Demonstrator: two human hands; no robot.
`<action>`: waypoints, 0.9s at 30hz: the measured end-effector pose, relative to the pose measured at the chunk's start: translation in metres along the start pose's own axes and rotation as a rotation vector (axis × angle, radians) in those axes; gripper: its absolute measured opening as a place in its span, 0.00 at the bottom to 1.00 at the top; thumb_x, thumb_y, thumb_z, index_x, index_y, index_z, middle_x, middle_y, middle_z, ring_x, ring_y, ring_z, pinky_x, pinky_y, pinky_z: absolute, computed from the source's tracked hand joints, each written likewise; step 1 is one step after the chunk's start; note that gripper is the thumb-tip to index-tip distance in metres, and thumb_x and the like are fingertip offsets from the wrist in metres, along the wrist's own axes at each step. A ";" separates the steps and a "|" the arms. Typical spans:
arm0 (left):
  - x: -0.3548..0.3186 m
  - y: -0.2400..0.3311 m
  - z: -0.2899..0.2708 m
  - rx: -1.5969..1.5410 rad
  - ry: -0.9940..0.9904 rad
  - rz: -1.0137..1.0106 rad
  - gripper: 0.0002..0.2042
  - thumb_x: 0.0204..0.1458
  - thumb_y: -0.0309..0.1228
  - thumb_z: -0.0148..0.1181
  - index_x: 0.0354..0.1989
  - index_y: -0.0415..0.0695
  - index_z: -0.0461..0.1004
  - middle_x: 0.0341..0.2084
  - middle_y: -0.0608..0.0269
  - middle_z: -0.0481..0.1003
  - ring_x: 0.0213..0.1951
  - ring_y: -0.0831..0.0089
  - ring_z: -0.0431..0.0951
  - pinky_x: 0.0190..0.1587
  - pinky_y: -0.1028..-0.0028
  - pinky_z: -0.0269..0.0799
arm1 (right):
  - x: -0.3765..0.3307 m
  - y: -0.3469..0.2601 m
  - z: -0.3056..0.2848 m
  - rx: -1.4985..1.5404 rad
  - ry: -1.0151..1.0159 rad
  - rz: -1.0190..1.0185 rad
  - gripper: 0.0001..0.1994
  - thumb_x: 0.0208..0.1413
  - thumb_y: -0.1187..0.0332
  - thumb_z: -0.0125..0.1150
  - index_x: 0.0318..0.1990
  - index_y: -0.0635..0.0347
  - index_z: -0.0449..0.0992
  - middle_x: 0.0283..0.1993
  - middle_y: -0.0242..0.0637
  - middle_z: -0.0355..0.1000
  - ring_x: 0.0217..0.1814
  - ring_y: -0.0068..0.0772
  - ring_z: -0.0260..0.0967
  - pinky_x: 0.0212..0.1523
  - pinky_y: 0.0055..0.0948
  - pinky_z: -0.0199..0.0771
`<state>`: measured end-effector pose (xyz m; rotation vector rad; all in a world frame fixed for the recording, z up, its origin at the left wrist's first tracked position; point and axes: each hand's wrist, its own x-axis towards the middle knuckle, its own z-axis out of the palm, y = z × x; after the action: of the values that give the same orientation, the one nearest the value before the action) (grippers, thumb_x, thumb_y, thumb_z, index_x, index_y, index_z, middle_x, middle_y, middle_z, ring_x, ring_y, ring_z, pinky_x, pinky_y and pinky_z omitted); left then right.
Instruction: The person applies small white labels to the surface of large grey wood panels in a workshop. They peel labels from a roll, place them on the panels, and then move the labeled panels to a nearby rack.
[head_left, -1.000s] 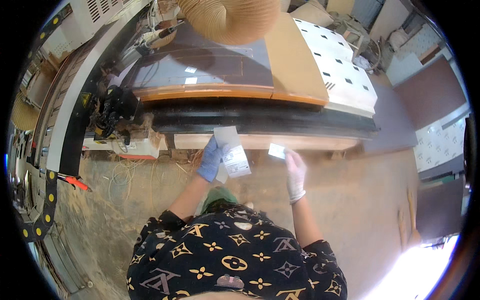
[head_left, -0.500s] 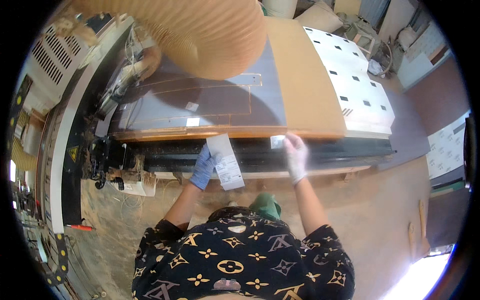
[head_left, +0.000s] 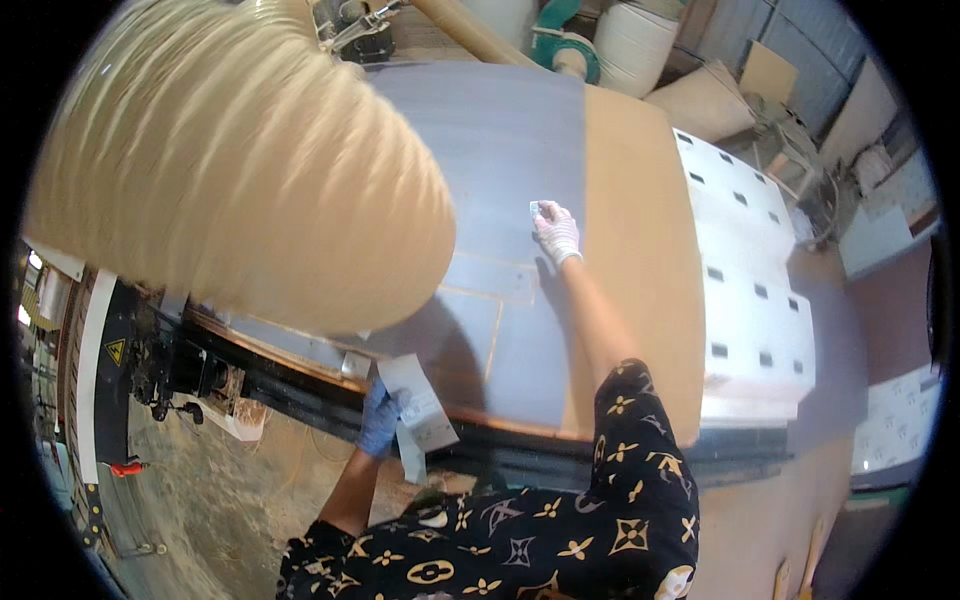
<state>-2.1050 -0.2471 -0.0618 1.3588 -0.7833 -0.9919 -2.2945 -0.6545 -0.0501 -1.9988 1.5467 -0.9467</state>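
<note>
My left hand point(head_left: 379, 418), in a blue glove, grips a folded strip of white labels point(head_left: 420, 395) near the front edge of the bench. Farther out, my right hand point(head_left: 558, 234), in a white glove, reaches over a grey board point(head_left: 515, 140). Between its fingertips is a small white label point(head_left: 535, 208); I cannot tell whether it touches the board. Thin tan cut lines run across the board's nearer part. A small pale label point(head_left: 355, 365) lies near its front left edge.
A large ribbed tan hose point(head_left: 270, 180) hides the board's left part. Bare brown board point(head_left: 640, 200) lies right of the grey surface, then a white panel with dark slots point(head_left: 745, 290). Dark machine parts point(head_left: 180, 355) stand at left, stuffed sacks point(head_left: 700, 100) at the back.
My right hand has moved from the bench's front edge far out over the grey board with the label. The label strip has folded in my left hand. The view has shifted; the hose looms larger.
</note>
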 end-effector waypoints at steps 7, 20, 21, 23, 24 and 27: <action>0.057 0.008 0.039 -0.177 0.102 -0.130 0.19 0.48 0.28 0.56 0.50 0.43 0.64 0.39 0.65 0.68 0.43 0.75 0.68 0.46 0.73 0.66 | 0.081 -0.006 0.061 -0.300 -0.161 -0.105 0.19 0.49 0.52 0.51 0.50 0.40 0.70 0.52 0.36 0.64 0.55 0.42 0.59 0.56 0.42 0.57; 0.186 0.050 0.058 -0.353 0.173 0.008 0.17 0.50 0.28 0.55 0.49 0.40 0.64 0.39 0.64 0.70 0.42 0.74 0.70 0.47 0.74 0.68 | 0.069 -0.001 0.083 -0.740 -0.241 -0.549 0.35 0.51 0.43 0.47 0.60 0.60 0.55 0.62 0.44 0.55 0.61 0.42 0.53 0.62 0.39 0.47; 0.191 0.055 0.060 -0.398 0.166 -0.001 0.18 0.50 0.28 0.55 0.50 0.40 0.64 0.39 0.64 0.70 0.42 0.73 0.70 0.46 0.74 0.69 | 0.062 -0.010 0.070 -0.520 -0.461 -0.513 0.34 0.52 0.46 0.48 0.59 0.61 0.57 0.58 0.44 0.59 0.57 0.40 0.57 0.59 0.37 0.52; 0.203 0.063 0.062 -0.444 0.147 -0.003 0.18 0.50 0.28 0.55 0.50 0.41 0.64 0.38 0.64 0.71 0.41 0.73 0.72 0.44 0.74 0.71 | 0.042 -0.035 0.048 -0.150 -0.962 -0.243 0.31 0.52 0.50 0.52 0.57 0.63 0.59 0.52 0.42 0.66 0.47 0.36 0.66 0.53 0.32 0.62; 0.206 0.064 0.064 -0.443 0.141 0.004 0.18 0.50 0.29 0.56 0.49 0.42 0.64 0.37 0.65 0.71 0.40 0.73 0.73 0.43 0.74 0.72 | 0.017 -0.044 0.037 0.336 -0.996 -0.083 0.28 0.52 0.54 0.54 0.56 0.64 0.61 0.48 0.41 0.69 0.42 0.32 0.67 0.48 0.29 0.65; 0.217 0.062 0.070 -0.427 0.132 -0.015 0.18 0.49 0.30 0.56 0.49 0.42 0.64 0.38 0.64 0.71 0.40 0.73 0.73 0.42 0.73 0.73 | -0.029 -0.071 0.014 1.000 -0.991 -0.107 0.24 0.52 0.61 0.56 0.53 0.65 0.62 0.46 0.40 0.70 0.39 0.24 0.66 0.45 0.27 0.68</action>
<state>-2.0736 -0.4766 -0.0151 1.0468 -0.4304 -1.0023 -2.2417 -0.6082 -0.0168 -1.3892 0.2912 -0.4369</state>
